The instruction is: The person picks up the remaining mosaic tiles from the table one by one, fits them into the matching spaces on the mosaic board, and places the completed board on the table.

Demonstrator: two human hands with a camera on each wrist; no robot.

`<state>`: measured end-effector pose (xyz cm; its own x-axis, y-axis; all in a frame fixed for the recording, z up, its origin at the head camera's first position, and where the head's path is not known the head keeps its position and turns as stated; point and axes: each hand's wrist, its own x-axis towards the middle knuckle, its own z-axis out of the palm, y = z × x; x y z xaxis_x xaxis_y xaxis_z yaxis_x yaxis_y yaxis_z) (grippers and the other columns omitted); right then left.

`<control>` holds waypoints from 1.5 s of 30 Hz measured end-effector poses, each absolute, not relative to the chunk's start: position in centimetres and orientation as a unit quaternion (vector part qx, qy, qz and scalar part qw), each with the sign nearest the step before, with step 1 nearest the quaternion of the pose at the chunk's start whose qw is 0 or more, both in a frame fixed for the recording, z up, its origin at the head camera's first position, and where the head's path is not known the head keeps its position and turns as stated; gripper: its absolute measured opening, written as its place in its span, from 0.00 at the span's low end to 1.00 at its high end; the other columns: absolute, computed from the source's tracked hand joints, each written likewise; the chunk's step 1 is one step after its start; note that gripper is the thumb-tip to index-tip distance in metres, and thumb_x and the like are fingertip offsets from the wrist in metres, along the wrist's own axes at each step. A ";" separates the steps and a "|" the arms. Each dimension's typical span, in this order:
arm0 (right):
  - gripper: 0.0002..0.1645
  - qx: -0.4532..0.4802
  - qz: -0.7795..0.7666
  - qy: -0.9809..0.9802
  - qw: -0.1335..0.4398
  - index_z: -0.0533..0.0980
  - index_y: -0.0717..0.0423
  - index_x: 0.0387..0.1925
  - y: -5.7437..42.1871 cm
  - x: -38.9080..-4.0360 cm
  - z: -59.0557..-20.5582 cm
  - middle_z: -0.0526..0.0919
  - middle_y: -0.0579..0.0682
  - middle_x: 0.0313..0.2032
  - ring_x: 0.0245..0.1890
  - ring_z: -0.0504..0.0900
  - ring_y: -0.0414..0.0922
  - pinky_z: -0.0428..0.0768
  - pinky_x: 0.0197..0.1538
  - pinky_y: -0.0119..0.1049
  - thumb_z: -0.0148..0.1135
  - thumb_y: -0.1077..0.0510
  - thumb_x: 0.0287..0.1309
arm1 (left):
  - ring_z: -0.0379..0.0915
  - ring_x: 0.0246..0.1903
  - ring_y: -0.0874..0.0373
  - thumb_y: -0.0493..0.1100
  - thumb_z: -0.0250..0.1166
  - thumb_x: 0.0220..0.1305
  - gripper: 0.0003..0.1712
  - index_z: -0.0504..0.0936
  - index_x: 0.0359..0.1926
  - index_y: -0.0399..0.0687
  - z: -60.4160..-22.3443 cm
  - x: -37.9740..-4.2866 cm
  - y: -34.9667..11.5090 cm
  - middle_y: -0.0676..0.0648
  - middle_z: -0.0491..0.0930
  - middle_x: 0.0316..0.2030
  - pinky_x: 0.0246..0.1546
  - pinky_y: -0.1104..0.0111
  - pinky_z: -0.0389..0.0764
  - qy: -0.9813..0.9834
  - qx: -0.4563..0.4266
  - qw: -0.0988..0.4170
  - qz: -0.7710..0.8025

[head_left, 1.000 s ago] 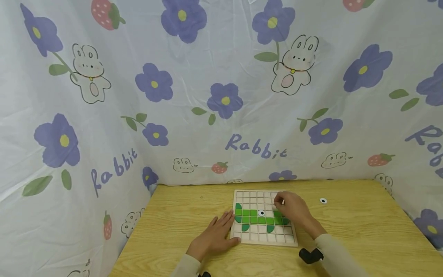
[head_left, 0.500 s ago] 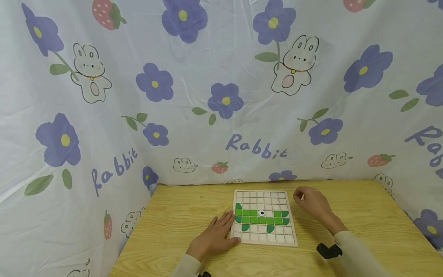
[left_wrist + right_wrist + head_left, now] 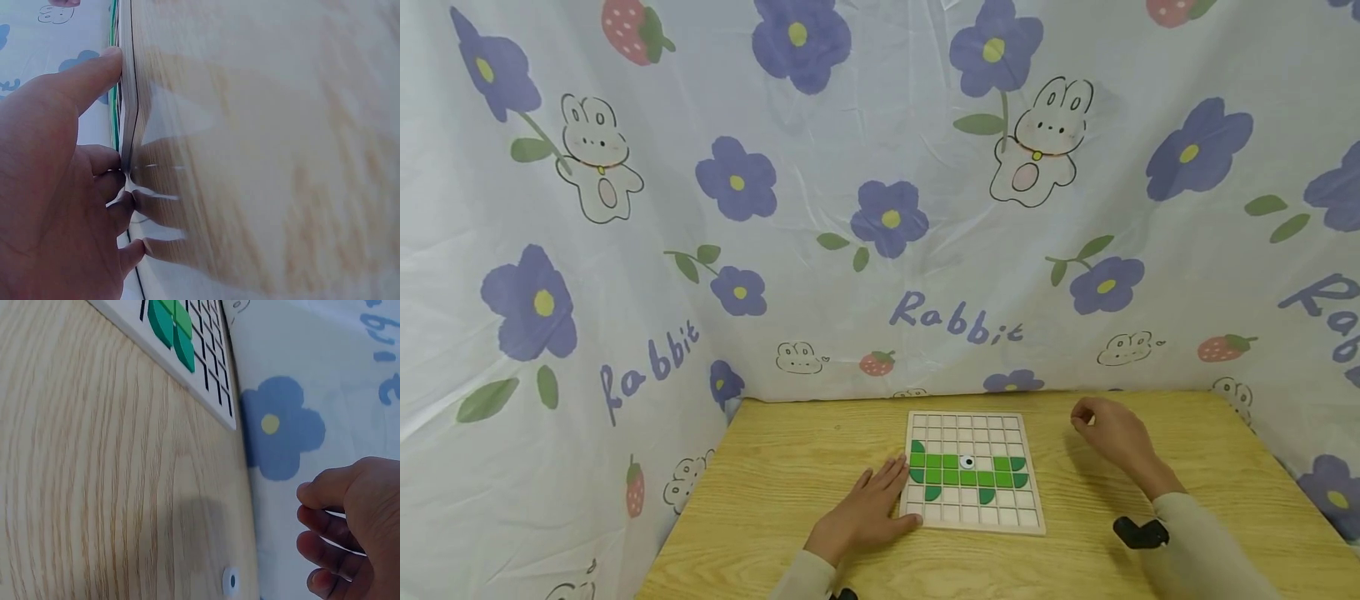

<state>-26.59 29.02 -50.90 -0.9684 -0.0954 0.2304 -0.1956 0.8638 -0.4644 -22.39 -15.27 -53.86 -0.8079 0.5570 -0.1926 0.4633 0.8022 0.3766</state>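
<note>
A square wooden grid board (image 3: 942, 433) lies on the table, with green tiles (image 3: 951, 477) set across its middle rows. Among them sits a round white eye piece (image 3: 967, 462) with a black pupil. My left hand (image 3: 863, 508) rests at the board's left edge, fingers extended, thumb at the near corner; the left wrist view shows the fingertips (image 3: 112, 59) against its side. To the right of the board, my right hand (image 3: 1116, 432) hovers over the table, fingers loosely curled around nothing. A second eye piece (image 3: 230, 581) lies below it, hidden behind that hand in the head view.
The wooden table (image 3: 775, 467) meets a white curtain (image 3: 820, 283) printed with flowers and rabbits at its back and sides. A black strap piece (image 3: 1141, 533) is on the right wrist.
My right hand has moved off the board to the right, over the loose eye piece, uncovering the green tiles at the board's right side. The left hand has stayed put.
</note>
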 end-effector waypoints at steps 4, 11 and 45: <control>0.09 0.075 0.253 -0.960 0.096 0.85 0.63 0.47 30.1 -26.9 -51.2 0.88 0.55 0.39 0.37 0.85 0.52 0.84 0.39 0.54 0.67 0.62 0.69 | 0.41 0.86 0.47 0.70 0.55 0.78 0.53 0.49 0.87 0.46 -53.9 -22.4 -15.3 0.47 0.44 0.87 0.84 0.41 0.48 0.938 0.272 0.148 0.157; 0.13 0.079 0.254 -0.961 0.078 0.84 0.69 0.51 31.4 -27.3 -52.1 0.87 0.64 0.44 0.44 0.86 0.61 0.85 0.44 0.60 0.67 0.64 0.69 | 0.40 0.86 0.47 0.70 0.54 0.78 0.52 0.48 0.87 0.46 -53.7 -22.4 -15.4 0.47 0.44 0.87 0.84 0.41 0.48 0.937 0.273 0.150 0.158; 0.05 0.069 0.238 -0.968 0.040 0.86 0.61 0.43 33.7 -26.5 -53.9 0.87 0.58 0.41 0.39 0.85 0.55 0.85 0.42 0.57 0.67 0.64 0.69 | 0.41 0.86 0.48 0.71 0.54 0.78 0.53 0.49 0.87 0.47 -54.3 -22.4 -15.3 0.47 0.44 0.87 0.84 0.41 0.49 0.938 0.275 0.145 0.153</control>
